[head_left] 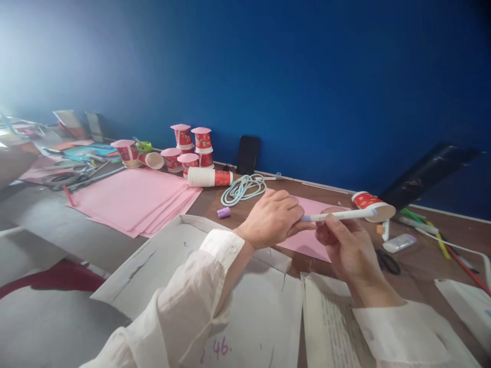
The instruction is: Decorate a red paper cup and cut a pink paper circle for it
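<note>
A slim white marker pen (345, 215) with pale purple ends lies nearly level between my hands. My right hand (351, 250) pinches its barrel between thumb and fingers. My left hand (274, 217) is closed at the pen's left end, its fingertips partly hidden behind the hand. Beneath both hands a pink paper sheet (307, 246) rests on the brown table (418, 276). Left of my left hand are a small purple cylinder (223, 212) and a coiled pale blue cord (240, 191). A red patterned paper cup (368, 202) lies on its side beyond my right hand.
Pink sheets (130, 197) lie stacked at left, near red cups with pink paper tops (188, 159). A row of nested cups (205, 177) lies alongside. White cardboard (261, 312) covers the front. Scissors (388, 261) and a clear-cased item (399, 243) sit at right. A blue wall (307, 92) stands behind.
</note>
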A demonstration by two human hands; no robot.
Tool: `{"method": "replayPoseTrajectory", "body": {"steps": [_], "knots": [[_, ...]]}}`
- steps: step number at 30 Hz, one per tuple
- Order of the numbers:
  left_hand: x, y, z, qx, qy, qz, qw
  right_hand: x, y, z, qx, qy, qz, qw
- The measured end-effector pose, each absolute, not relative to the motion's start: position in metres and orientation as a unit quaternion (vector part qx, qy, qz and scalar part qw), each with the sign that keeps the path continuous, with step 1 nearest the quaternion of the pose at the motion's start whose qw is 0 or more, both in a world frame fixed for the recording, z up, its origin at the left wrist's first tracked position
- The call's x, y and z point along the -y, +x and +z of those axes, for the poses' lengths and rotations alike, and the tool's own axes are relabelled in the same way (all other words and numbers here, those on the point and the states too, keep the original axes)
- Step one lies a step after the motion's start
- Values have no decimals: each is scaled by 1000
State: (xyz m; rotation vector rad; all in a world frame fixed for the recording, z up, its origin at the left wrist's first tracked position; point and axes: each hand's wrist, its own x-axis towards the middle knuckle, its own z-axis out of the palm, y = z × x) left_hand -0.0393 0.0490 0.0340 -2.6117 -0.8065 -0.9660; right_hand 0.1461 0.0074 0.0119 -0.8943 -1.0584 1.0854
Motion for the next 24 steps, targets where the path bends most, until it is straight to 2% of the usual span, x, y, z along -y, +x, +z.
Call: {"method": "replayPoseTrajectory", "body": {"steps": [20,23,24], "knots": [[-47,-22,35,302,-903,-288,100,-15,136,11,333,-397,540,663],[-46,-27,37,298,-900,-299,105,-16,155,19,323,-414,529,667],[-47,-32,38,303,-895,-309,107,-16,166,23,313,-410,495,700]]}}
